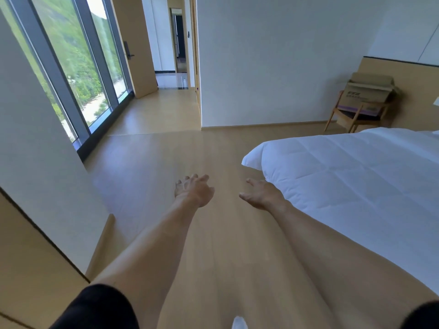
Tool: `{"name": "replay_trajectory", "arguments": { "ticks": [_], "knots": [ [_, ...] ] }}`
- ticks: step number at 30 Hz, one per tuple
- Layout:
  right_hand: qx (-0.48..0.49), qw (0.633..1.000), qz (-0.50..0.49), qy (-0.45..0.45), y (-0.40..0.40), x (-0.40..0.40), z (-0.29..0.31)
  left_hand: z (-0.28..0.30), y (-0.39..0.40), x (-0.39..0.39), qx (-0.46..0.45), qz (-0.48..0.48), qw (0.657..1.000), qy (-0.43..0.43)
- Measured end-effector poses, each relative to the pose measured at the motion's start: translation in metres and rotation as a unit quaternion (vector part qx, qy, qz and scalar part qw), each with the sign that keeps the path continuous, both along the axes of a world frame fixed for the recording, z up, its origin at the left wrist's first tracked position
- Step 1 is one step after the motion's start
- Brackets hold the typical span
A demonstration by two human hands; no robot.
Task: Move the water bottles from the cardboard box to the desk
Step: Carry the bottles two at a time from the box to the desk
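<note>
From the head camera, both arms reach forward over a pale wooden floor (225,245). The left hand (193,189) hangs in the air with its fingers loosely curled and holds nothing. The right hand (261,194) is beside it, a little apart, with fingers spread and relaxed, thumb out to the side, and it too holds nothing. Black sleeves (95,307) cover the upper arms at the lower edge of the picture.

The cardboard box (369,91) sits on the seat of a wooden chair (342,115) in the far right corner, against the wall and well apart from both hands. Its top flaps stand open; whether bottles are inside cannot be told from here. No bottle shows clearly anywhere in the view.

A bed with a white duvet (356,176) fills the right side, its near corner just beside the right hand. On the left, tall windows (71,67) look out on green hillside, and a doorway (173,55) opens at the far end of the room.
</note>
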State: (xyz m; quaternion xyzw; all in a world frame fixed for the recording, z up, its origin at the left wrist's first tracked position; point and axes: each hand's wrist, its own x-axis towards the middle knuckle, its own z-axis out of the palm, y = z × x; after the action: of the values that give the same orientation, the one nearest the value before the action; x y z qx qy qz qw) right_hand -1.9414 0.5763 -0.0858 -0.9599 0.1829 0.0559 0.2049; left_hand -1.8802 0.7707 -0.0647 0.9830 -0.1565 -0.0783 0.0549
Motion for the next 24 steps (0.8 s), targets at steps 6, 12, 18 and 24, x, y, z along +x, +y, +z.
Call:
{"name": "replay_trajectory", "arguments": {
  "ticks": [6, 12, 18, 24],
  "knots": [
    [0.001, 1.000, 0.023, 0.005, -0.046, 0.133, 0.001, 0.009, -0.048, 0.127, 0.009, 0.011, 1.000, -0.005],
    [-0.009, 0.999, 0.048, 0.009, -0.085, 0.247, 0.012, 0.023, -0.093, 0.235, -0.005, 0.020, 1.000, -0.021],
    [-0.001, 0.999, 0.049, 0.019, -0.115, 0.337, 0.007, 0.012, -0.127, 0.329, 0.000, 0.024, 1.000, -0.014],
    [-0.009, 1.000, 0.015, 0.024, -0.154, 0.429, 0.000, -0.012, -0.165, 0.435, -0.022, -0.008, 1.000, 0.010]
  ]
}}
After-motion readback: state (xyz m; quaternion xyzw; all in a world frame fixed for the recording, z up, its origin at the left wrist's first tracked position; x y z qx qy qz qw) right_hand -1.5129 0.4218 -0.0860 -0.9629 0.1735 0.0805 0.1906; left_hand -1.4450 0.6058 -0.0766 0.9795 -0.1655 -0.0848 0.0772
